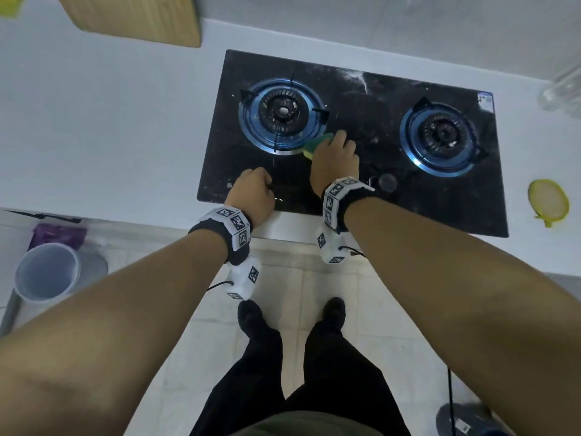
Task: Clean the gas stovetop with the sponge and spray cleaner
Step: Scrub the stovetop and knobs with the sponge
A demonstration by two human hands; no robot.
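The right hand (335, 158) presses down on a yellow sponge with a green top (317, 144). Its fingers curl over the sponge and hold it, so only the left end of the sponge sticks out. The sponge lies on the black glass gas stovetop (361, 121), near the middle of its front half, touching the shiny ring of the left round burner with the blue ring (282, 116). The right round burner with the blue ring (441, 138) sits well apart, near the right edge of the stovetop.

The left hand (255, 196) rests at the front left corner of the stovetop. Its fingers are curled in like a fist, on top of the spot where a knob would be. Whether it grips something under there cannot be seen.

A round dark knob (387, 182) shows at the front edge of the stovetop, just beside the right wrist. White smears mark the glass near the back edge.

The stovetop is set in a white counter (110, 121). A pale wooden board (135, 18) lies at the back left of the counter. A yellow round thing (548, 202) lies by the right edge. A clear bottle-like thing (564, 89) is at the far right, too blurred to name. A grey bucket (47, 272) stands on the floor to the left.
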